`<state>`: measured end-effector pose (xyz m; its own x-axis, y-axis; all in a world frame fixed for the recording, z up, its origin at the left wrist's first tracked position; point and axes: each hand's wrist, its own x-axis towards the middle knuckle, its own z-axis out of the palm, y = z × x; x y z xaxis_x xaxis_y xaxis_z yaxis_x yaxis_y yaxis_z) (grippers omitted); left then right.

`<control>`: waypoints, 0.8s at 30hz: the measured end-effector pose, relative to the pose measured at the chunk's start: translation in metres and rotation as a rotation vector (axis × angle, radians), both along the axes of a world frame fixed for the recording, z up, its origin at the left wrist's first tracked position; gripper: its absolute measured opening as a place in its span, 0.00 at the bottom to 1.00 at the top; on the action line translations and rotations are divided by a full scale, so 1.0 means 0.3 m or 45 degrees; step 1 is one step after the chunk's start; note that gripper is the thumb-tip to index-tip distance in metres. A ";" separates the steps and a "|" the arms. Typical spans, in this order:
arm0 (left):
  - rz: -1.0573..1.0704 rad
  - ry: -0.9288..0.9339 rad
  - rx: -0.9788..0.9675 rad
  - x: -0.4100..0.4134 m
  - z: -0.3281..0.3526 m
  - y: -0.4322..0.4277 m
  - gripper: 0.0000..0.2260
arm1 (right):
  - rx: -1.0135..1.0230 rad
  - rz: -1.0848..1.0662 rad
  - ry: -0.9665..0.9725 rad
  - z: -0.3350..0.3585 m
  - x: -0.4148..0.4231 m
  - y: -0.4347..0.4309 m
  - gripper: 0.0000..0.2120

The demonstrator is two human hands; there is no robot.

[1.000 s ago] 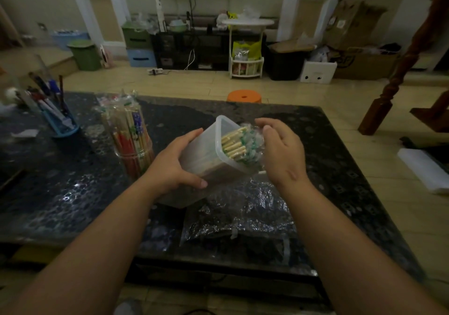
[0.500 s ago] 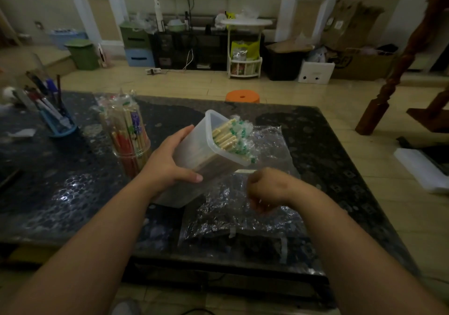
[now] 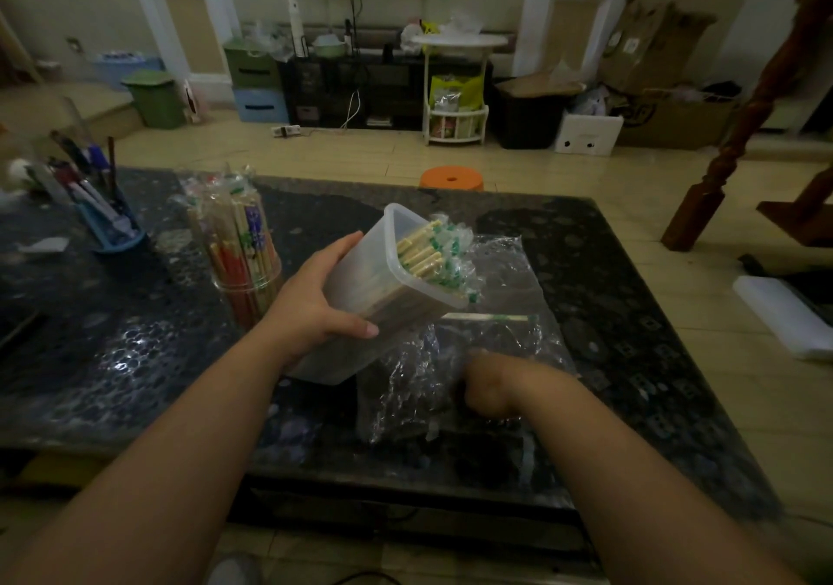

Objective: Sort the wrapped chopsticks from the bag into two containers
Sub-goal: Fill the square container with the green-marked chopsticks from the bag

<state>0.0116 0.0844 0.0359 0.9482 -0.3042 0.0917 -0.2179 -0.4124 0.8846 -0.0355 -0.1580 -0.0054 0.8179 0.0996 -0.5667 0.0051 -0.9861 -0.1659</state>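
Right hand [image 3: 487,386] left the tub [image 3: 360,278] for the bag [image 3: 509,269], likely fetching more; blurred, grip unclear. Left hand [image 3: 315,305] clasps tub.

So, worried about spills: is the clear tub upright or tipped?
Tipped. The left hand holds the tub leaning right, its chopsticks pointing up and sideways.

We can read no words, numbers or brand names anywhere. We see blue and red printing on the wrapped chopsticks [image 3: 243,242] standing in the round clear plastic cup [image 3: 252,289]. There are green marks on the clear chopstick wrappers [image 3: 446,255] sticking out of the tilted translucent rectangular plastic container [image 3: 360,282], and dark printed marks on the brown cardboard boxes [image 3: 644,43] by the far wall. All of it is too small and dim for us to make out.
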 end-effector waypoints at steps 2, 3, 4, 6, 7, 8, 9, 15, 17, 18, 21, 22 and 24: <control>0.003 0.002 0.000 0.001 -0.001 -0.001 0.55 | 0.088 -0.088 -0.133 -0.049 -0.002 0.003 0.26; 0.006 0.004 -0.001 0.001 -0.003 -0.001 0.55 | 0.123 -0.165 -0.207 -0.076 -0.012 0.005 0.29; 0.008 0.008 -0.004 0.002 -0.005 -0.001 0.54 | 0.137 -0.247 -0.277 -0.102 -0.023 0.005 0.31; 0.008 0.015 -0.012 0.003 -0.009 0.001 0.54 | 0.087 -0.346 -0.381 -0.156 -0.045 0.003 0.32; 0.005 0.016 -0.017 0.004 -0.010 0.002 0.54 | 0.047 -0.364 -0.435 -0.180 -0.053 0.002 0.32; 0.004 0.017 -0.020 0.006 -0.011 0.002 0.54 | 0.022 -0.383 -0.489 -0.196 -0.057 0.001 0.31; 0.004 0.014 -0.019 0.007 -0.010 0.003 0.54 | 0.011 -0.409 -0.531 -0.204 -0.057 0.000 0.31; 0.043 0.034 -0.028 0.015 -0.006 0.002 0.54 | 0.056 -0.216 -0.589 -0.212 -0.023 -0.007 0.28; 0.044 0.035 -0.037 0.019 -0.005 0.005 0.54 | 0.087 -0.128 -0.603 -0.212 -0.016 -0.003 0.26; 0.043 0.035 -0.039 0.020 -0.005 0.005 0.54 | 0.094 -0.119 -0.607 -0.210 -0.012 -0.001 0.26; 0.035 0.037 -0.040 0.021 -0.006 0.004 0.54 | 0.075 -0.193 -0.627 -0.189 0.002 0.003 0.29; 0.035 0.038 -0.039 0.020 -0.006 0.003 0.54 | 0.068 -0.231 -0.629 -0.183 0.008 0.004 0.31; 0.042 0.046 -0.032 0.015 -0.004 -0.001 0.54 | 0.061 -0.295 -0.634 -0.172 0.022 0.004 0.33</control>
<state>0.0163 0.0840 0.0347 0.9606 -0.2704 0.0649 -0.1724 -0.3962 0.9018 -0.0290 -0.1566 -0.0572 0.9895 -0.0991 -0.1051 -0.1222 -0.9622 -0.2433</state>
